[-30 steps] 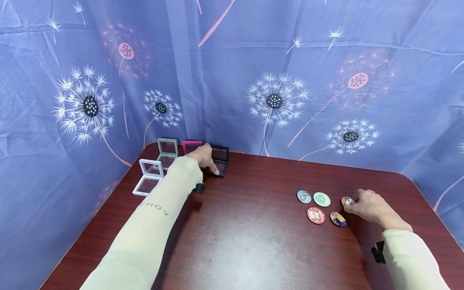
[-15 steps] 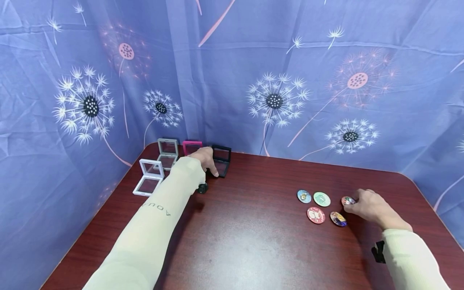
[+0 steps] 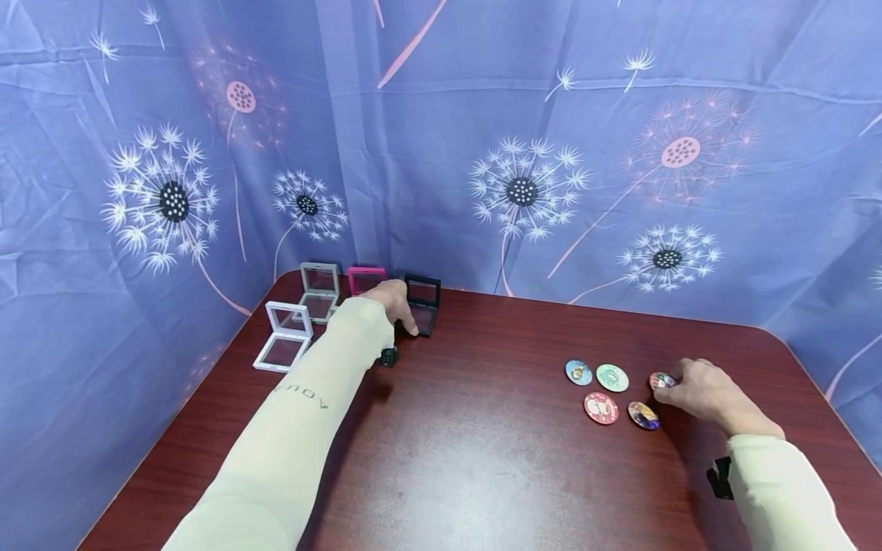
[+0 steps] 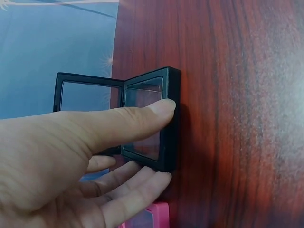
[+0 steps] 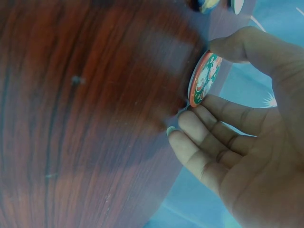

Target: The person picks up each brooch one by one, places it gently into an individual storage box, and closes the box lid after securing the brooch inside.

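Note:
My left hand is at the back left of the table, at an open black hinged display frame with clear windows. In the left wrist view its thumb lies across the frame's front edge and the fingers touch the lower side, gripping that corner. A pink frame of the same kind is partly hidden behind this hand. At the right, my right hand pinches a round badge with a red rim and green picture by its edges, thumb on one side, fingers on the other. The badge stays at the tabletop.
Left of the left hand stand open grey and white frames. Near the right hand lie a blue badge, a mint one, a red one and a dark multicoloured one. A blue patterned curtain borders the table.
My left hand has shifted slightly to the right, and the black frame has slid a little to the right with it. The right hand and the badges have stayed in place.

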`<action>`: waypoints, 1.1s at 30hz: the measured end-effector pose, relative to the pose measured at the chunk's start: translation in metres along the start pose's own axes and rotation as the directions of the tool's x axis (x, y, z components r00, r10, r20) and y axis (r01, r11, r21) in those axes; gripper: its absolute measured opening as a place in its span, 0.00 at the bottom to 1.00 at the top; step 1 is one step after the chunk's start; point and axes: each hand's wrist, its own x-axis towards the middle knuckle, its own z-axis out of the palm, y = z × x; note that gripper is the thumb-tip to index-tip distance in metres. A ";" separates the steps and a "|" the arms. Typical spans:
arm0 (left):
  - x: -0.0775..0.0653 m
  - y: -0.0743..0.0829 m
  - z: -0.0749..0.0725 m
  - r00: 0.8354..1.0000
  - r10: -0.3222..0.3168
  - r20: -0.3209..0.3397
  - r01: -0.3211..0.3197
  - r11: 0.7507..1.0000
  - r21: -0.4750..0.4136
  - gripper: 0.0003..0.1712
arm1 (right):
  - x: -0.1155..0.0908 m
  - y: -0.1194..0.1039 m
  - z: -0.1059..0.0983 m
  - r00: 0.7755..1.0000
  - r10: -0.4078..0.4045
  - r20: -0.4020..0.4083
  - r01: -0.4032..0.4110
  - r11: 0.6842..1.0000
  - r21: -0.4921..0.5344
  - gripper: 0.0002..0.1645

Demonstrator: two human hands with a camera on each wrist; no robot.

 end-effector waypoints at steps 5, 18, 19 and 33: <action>0.000 0.001 0.000 1.000 0.001 -0.001 -0.001 1.000 -0.016 0.31 | 0.009 0.017 0.012 1.000 -0.001 -0.024 0.000 1.000 -0.012 0.25; 0.000 0.003 0.002 0.999 -0.029 -0.015 0.029 0.999 -0.015 0.28 | 0.001 -0.001 0.006 0.998 0.009 -0.063 -0.009 1.000 -0.004 0.21; -0.001 0.003 0.002 0.999 -0.031 -0.015 0.031 0.999 -0.017 0.28 | 0.001 -0.002 0.006 0.997 0.002 -0.077 -0.002 1.000 -0.002 0.19; -0.008 0.009 0.003 0.999 -0.040 -0.034 0.043 0.996 0.077 0.34 | -0.004 -0.028 -0.007 0.990 -0.054 -0.128 0.058 0.998 0.026 0.29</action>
